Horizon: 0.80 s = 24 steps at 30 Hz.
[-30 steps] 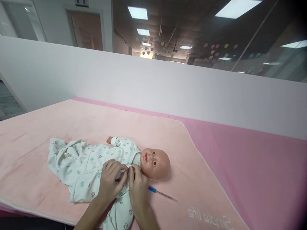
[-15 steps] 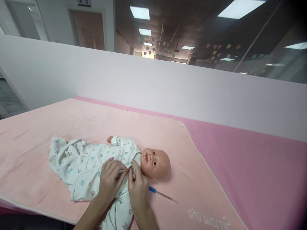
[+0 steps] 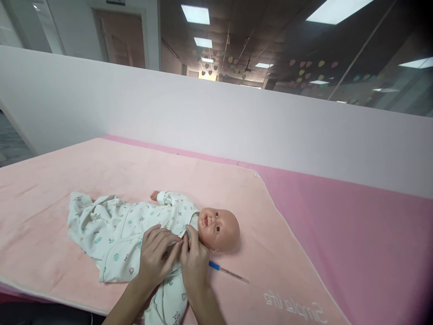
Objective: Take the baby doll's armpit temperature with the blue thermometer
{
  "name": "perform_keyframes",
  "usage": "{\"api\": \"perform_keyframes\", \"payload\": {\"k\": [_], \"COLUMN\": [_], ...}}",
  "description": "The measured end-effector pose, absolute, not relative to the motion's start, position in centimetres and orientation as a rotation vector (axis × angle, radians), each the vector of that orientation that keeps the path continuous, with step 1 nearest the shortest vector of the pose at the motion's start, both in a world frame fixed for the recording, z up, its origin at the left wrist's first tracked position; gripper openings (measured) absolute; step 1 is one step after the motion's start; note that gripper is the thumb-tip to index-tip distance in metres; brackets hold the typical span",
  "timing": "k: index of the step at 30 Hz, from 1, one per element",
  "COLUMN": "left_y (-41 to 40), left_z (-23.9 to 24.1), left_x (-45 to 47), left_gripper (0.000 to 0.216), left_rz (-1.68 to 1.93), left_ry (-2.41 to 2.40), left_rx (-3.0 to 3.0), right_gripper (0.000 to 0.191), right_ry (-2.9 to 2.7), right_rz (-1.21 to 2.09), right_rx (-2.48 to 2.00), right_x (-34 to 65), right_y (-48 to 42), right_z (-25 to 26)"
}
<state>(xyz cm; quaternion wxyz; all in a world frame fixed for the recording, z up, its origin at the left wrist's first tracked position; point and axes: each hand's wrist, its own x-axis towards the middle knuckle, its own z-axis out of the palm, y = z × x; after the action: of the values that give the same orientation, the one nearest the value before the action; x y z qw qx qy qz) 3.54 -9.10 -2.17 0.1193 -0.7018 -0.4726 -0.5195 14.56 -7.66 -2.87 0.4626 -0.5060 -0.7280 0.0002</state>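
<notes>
A baby doll (image 3: pixel 218 229) lies on its back on a pale pink towel (image 3: pixel 135 180), head to the right. It wears a white printed sleepsuit (image 3: pixel 115 225). My left hand (image 3: pixel 155 258) and my right hand (image 3: pixel 193 261) meet at the suit's neck opening, just below the doll's chin. Both pinch the fabric there with closed fingertips. A thin thermometer with a blue end (image 3: pixel 227 272) lies on the towel, right of my right hand, under the doll's head.
The towel covers a brighter pink table surface (image 3: pixel 355 234). A white partition wall (image 3: pixel 237 126) runs along the back edge. Printed lettering (image 3: pixel 297 309) shows on the towel's near right corner.
Both hands stay at the collar with only small finger shifts. The doll and thermometer have not moved.
</notes>
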Motion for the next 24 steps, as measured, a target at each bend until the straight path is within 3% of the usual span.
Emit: {"api": "perform_keyframes", "payload": {"k": [5,12,24], "left_y": [-9.4,-9.9,-9.5], "left_z": [-2.4,-3.1,-2.9], "left_x": [2.9,1.7,2.2], "left_gripper": [0.014,0.026,0.007], "left_rz": [-1.547,-1.508,-1.546], "left_ry": [-1.386,-1.742,-1.790], "left_rx": [-1.982,-1.917,-1.830], "right_gripper": [0.018,0.008,0.009], "right_ry": [-1.728,-1.663,-1.648], "right_rz": [0.139,0.313,0.396], "right_rx": [-1.193,-1.160,-1.181], "right_x": [14.4,14.8,14.9], "right_y": [-8.0,-8.3,-8.3], "right_z": [-2.8,-2.6,-2.3]}}
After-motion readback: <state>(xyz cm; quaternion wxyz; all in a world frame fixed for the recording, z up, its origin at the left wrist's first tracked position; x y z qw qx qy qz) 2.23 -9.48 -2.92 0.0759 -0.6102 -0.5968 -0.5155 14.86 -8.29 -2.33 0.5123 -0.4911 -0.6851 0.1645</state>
